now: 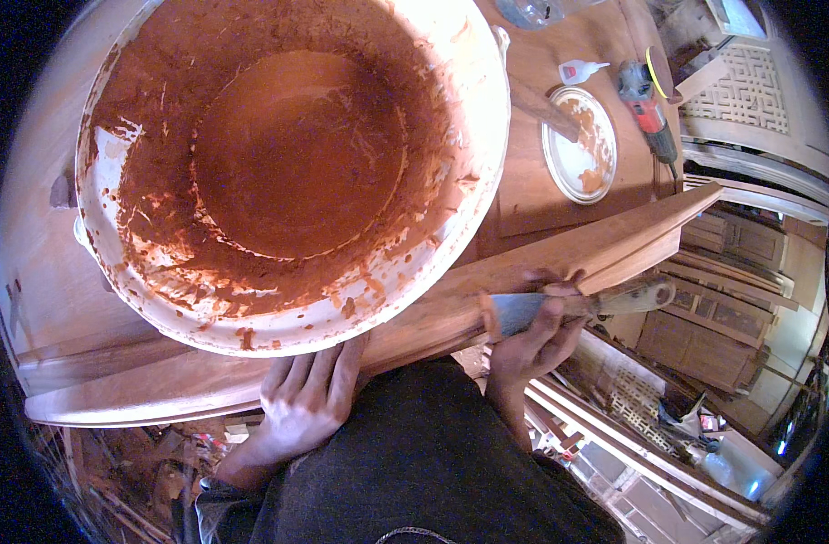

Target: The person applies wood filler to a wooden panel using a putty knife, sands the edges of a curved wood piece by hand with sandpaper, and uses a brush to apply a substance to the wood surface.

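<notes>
My right hand (534,337) is closed around a putty knife (632,297). The blade, held to the left over a long shaped wooden board, carries reddish-brown paste on its edge. My left hand (310,399) lies with its fingers stretched across the near edge of the wooden board (160,390); the bucket's rim hides its fingertips. A large white bucket (392,317) looms over the board, mouth toward me. Reddish-brown paste (301,154) coats its bottom and smears its wall.
Beyond the board, a white lid (605,181) smeared with paste lies on the wooden surface, a wood strip (541,111) reaching over it. A small white bottle (578,72) and a red-and-black angle grinder (648,113) lie nearby. Wooden panels (705,340) stand at the right.
</notes>
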`<state>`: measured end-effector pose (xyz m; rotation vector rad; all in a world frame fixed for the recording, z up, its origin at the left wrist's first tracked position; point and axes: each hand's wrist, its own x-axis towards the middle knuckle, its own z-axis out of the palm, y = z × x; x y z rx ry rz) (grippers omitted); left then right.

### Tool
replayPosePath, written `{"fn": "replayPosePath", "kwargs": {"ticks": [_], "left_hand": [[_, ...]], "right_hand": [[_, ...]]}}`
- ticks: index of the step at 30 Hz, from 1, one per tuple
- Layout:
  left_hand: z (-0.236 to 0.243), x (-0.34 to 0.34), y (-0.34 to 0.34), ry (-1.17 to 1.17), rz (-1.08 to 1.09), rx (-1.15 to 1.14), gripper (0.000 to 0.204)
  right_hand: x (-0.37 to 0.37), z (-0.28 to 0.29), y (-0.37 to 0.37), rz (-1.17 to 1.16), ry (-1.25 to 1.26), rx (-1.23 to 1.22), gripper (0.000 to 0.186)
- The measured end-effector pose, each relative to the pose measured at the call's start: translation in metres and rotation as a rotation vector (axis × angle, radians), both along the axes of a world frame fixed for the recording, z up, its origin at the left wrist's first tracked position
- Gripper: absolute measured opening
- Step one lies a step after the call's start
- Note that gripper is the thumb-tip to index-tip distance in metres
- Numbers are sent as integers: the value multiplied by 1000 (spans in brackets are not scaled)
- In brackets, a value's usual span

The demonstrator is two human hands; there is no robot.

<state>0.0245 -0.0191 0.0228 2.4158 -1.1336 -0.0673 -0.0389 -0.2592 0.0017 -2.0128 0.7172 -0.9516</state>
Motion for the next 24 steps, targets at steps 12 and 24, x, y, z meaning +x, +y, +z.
{"fn": "replayPosePath", "kwargs": {"ticks": [12,24], "left_hand": [[-1,1,-2,-10,22,-20,49],[3,4,-5,31,54,-39,54]], "right_hand": [[-4,6,-6,-136,11,62,22],[5,-1,12,-301,-97,233,27]]}}
